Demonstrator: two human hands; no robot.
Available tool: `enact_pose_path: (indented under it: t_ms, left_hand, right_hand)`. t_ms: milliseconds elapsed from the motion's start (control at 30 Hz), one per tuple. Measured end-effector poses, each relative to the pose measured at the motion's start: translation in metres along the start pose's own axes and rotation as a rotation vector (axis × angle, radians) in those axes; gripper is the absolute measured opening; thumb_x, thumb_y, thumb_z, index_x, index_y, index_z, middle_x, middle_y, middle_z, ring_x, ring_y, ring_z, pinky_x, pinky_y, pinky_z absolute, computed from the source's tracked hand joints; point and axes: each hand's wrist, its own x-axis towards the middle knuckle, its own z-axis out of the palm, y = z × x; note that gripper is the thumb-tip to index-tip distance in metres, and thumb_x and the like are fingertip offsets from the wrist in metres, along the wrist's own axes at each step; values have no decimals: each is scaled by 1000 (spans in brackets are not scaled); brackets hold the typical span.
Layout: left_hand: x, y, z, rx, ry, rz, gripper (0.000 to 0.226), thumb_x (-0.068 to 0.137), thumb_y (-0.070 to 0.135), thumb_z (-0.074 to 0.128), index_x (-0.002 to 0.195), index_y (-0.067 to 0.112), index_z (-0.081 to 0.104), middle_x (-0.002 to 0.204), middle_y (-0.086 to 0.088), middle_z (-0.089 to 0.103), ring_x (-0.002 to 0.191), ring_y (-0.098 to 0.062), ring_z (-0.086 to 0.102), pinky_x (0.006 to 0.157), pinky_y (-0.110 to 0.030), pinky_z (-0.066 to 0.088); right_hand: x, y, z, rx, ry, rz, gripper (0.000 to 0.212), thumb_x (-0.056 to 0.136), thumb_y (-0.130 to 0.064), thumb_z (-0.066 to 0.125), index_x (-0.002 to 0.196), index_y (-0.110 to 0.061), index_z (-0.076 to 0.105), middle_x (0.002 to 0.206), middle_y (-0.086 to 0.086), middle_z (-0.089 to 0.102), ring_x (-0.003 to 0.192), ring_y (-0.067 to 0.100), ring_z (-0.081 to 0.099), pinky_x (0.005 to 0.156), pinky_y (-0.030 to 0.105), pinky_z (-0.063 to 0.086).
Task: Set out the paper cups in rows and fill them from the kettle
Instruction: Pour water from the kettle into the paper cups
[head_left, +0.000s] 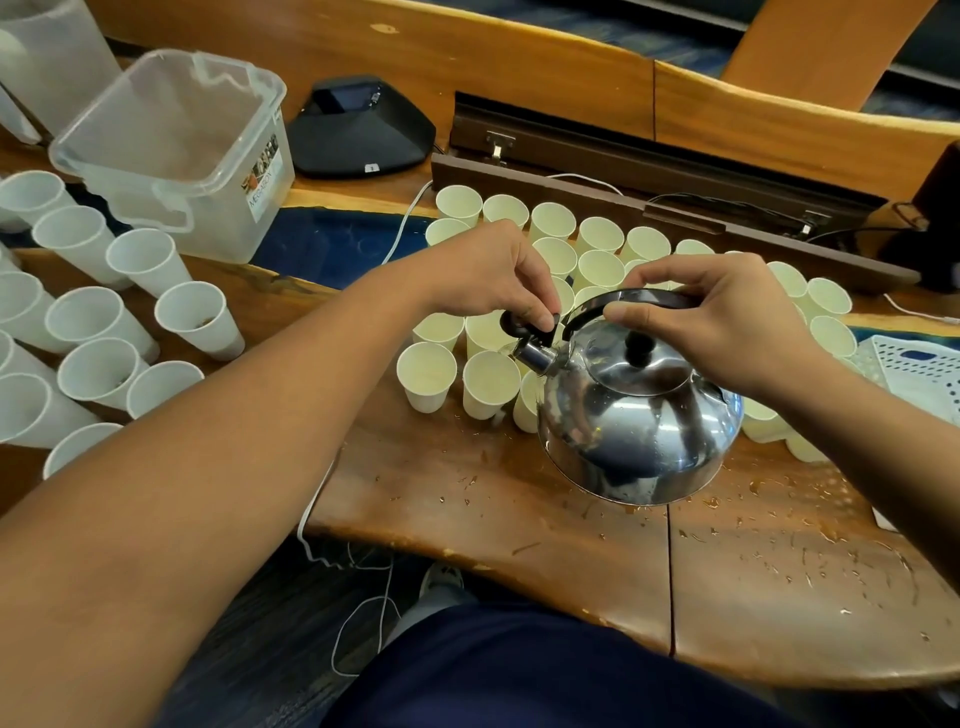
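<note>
We've got the shiny round steel kettle (636, 410) tipped over the cream paper cups (488, 382), right hand (727, 322) gripping its black handle, left hand (493, 275) pinching the spout cap. Probably heavy and slick; cups tip easily.

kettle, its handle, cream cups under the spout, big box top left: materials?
Kettle: polished metal, likely stainless steel; mirror reflections and droplets on it. Handle: black, matte, probably plastic. Cream cups: look like paper; dull surface, rolled rims. Box: clear, slightly frosted plastic; the table shows through its walls.
</note>
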Motion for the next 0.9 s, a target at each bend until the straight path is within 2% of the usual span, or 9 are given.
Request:
enact_pose_path:
  t_ms: [167, 300, 433, 633, 800, 900]
  left_hand:
    - [-1, 2, 0, 5, -4, -4, 16, 82, 16, 79, 98, 18, 80, 84, 14, 73, 81, 4, 66, 64, -3, 46]
    - [0, 1, 0, 9, -9, -6, 16, 82, 17, 79, 98, 20, 80, 81, 18, 72, 79, 5, 66, 63, -3, 46]
    - [1, 1, 0, 13, -16, -6, 16, 82, 16, 80, 98, 19, 80, 78, 19, 72, 77, 6, 66, 63, -4, 46]
    - [3, 1, -2, 13, -3, -3, 15, 81, 18, 80, 95, 22, 80, 74, 22, 71, 76, 7, 65, 60, -3, 44]
    - [6, 12, -11, 17, 5, 43, 15, 81, 18, 80, 95, 21, 80, 83, 15, 74, 79, 5, 66, 64, -6, 47]
    - [12, 21, -17, 24, 19, 89, 13, 80, 19, 81, 93, 24, 80, 81, 16, 73, 78, 4, 65, 64, -7, 46]
  right_hand:
    - [-1, 1, 0, 6, 5, -19, 14, 77, -36, 80, 87, -33, 71, 83, -9, 73, 73, 10, 68, 67, 26, 51]
    - [-2, 3, 1, 28, 2, -8, 15, 78, -34, 80, 89, -29, 73, 84, -4, 74, 76, 15, 71, 71, 34, 55]
    - [-4, 4, 1, 46, -2, 4, 15, 79, -33, 79, 91, -24, 75, 84, -3, 74, 76, 15, 69, 70, 31, 53]
    - [-6, 8, 3, 91, 31, 23, 16, 80, -30, 80, 91, -19, 76, 85, 1, 74, 80, 23, 67, 75, 42, 55]
    - [-10, 2, -6, 145, 77, 22, 13, 78, -30, 79, 89, -26, 74, 86, -6, 73, 79, 15, 67, 74, 33, 54]
    - [-6, -1, -18, 139, 115, 28, 29, 73, -39, 77, 96, -21, 76, 90, -4, 74, 81, 13, 69, 73, 29, 55]
